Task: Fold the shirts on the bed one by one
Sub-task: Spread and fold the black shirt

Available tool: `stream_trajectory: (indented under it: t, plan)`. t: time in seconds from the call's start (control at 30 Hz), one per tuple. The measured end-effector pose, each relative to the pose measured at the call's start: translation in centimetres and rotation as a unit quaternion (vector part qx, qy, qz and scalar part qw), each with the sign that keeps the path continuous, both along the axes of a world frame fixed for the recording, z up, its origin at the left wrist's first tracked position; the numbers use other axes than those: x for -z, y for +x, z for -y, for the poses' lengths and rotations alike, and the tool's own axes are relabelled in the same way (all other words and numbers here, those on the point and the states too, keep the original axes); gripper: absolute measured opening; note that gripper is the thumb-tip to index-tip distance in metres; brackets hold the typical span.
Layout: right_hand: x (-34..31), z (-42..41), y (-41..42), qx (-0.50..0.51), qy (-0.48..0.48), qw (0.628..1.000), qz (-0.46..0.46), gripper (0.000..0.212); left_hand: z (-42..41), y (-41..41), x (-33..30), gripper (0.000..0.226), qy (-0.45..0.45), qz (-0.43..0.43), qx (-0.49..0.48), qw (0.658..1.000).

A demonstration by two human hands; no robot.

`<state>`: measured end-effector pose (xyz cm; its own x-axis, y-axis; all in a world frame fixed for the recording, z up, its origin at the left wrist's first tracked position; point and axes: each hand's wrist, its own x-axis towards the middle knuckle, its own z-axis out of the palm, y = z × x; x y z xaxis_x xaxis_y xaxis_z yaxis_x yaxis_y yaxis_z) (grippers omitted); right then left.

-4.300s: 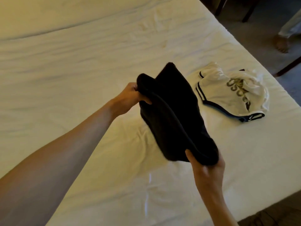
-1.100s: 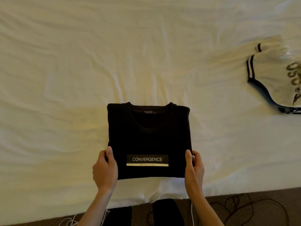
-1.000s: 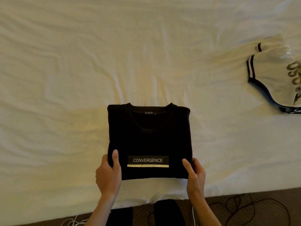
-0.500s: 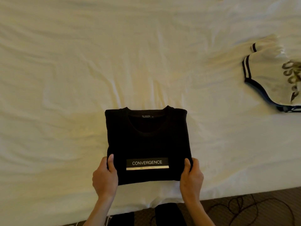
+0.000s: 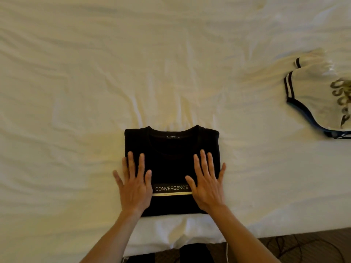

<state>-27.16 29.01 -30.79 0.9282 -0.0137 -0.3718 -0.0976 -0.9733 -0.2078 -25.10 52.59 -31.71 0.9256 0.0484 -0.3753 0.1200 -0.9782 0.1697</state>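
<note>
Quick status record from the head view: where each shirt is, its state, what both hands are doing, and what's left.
black shirt: folded into a rectangle, collar away from the person, "CONVERGENCE" label up, near the bed's front edge
left hand: flat, fingers spread, pressing the shirt's left side
right hand: flat, fingers spread, pressing its right side
white shirt: crumpled, unfolded, far right, partly out of frame
bed sheet: white, wrinkled
remaining: white shirt likely next

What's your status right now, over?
Both hands, left and right, flat on folded black shirt. White shirt unfolded, far right. Nothing blocking.
</note>
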Motion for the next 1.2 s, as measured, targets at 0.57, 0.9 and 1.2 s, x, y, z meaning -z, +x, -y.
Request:
stream_trajectory:
  t: [0.57,0.9,1.2]
  plan:
    - [-0.8,3.4,4.5,0.364,0.196,0.911,0.007,0.061,-1.7,4.5,-2.0,0.063,-0.236,0.0,-0.283,0.93]
    - [-0.2,2.9,0.6,0.546,0.461,0.673,-0.19,0.073,-3.3,4.3,-1.0,0.064,-0.439,-0.18,-0.391,0.788]
    - [-3.1,2.5,1.8,0.513,0.479,0.69,-0.178,0.052,-2.1,4.8,-4.6,0.046,-0.441,-0.159,-0.347,0.813]
